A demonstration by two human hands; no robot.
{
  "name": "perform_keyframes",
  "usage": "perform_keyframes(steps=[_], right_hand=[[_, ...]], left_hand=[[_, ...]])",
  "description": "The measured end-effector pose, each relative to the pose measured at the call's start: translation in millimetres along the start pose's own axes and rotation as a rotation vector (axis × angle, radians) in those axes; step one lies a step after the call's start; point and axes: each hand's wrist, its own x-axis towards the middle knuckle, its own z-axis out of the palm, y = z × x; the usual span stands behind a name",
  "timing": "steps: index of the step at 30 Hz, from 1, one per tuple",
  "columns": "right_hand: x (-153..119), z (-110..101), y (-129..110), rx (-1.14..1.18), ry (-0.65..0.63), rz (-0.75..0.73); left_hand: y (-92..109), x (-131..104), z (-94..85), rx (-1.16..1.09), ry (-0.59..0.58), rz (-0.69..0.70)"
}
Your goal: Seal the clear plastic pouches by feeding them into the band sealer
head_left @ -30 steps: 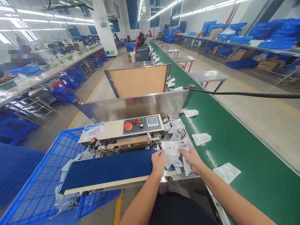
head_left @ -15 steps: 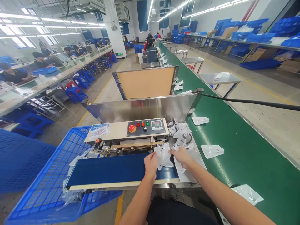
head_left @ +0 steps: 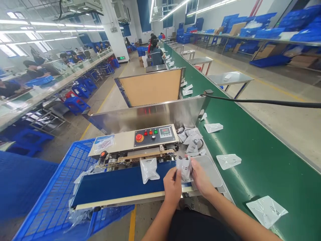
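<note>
Holding a small white pouch (head_left: 185,166) upright between them, two bare hands meet at the right end of a machine's blue belt (head_left: 115,182). The left hand (head_left: 173,187) pinches the pouch's left side, thumb raised along it; the right hand (head_left: 201,177) presses against its right side, fingers partly hidden behind. The grip is narrow on both sides, with the pouch filling the space between.

Left of the hands, a second pouch (head_left: 149,170) lies on the blue belt, its top edge touching the front of the cream-coloured machine (head_left: 120,144). The machine's dark control panel (head_left: 154,135) carries a large red button, smaller red and green ones and a lit display. Just beyond the hands, to the right, is a heap of similar pouches (head_left: 192,139). Further right, a green conveyor (head_left: 253,157) carries several spaced-out flat pouches (head_left: 228,161). A blue basket (head_left: 47,190) stands below the machine's left end.
</note>
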Motion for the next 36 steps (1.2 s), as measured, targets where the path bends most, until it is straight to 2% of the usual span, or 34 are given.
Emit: perform_keyframes(steps=[2,4,9,13,16,19,22,25,28,30,32,33,35,36], right_hand=[[0,-6,4,0.086,0.019,0.063],[0,-12,7,0.066,0.046,0.087],[4,-25,15,-0.110,0.128,-0.021],[15,-36,24,0.010,0.250,0.181],[28,-37,25,0.128,0.304,0.299],[41,-31,21,0.159,0.300,0.352],[53,-20,17,0.124,0.278,0.378],[62,-3,16,0.083,0.237,0.392],[66,18,18,0.085,0.137,0.382],[64,25,18,0.083,0.089,0.346],[58,12,18,0.052,0.091,0.296],[52,-4,19,0.003,0.118,0.268],[35,-58,26,-0.182,0.247,0.227],[23,-93,33,-0.325,0.370,0.222]], left_hand=[[-2,8,1.2,-0.049,0.017,-0.049],[-4,13,0.8,-0.110,-0.005,-0.097],[-9,22,7.6,-0.045,0.008,-0.106],[-21,38,19.2,0.036,0.083,-0.253],[-31,48,26.3,-0.018,0.148,-0.364],[-37,53,26.4,-0.100,0.199,-0.413],[-41,53,18.8,-0.157,0.251,-0.444],[-45,52,6.1,-0.177,0.302,-0.472],[-49,52,-10.6,-0.160,0.362,-0.491],[-52,51,-24.5,-0.154,0.404,-0.487],[-53,49,-41.0,-0.168,0.431,-0.487],[-53,46,-50.0,-0.176,0.447,-0.486],[-51,37,-68.9,-0.140,0.522,-0.434],[-50,32,-78.1,-0.099,0.575,-0.379]])
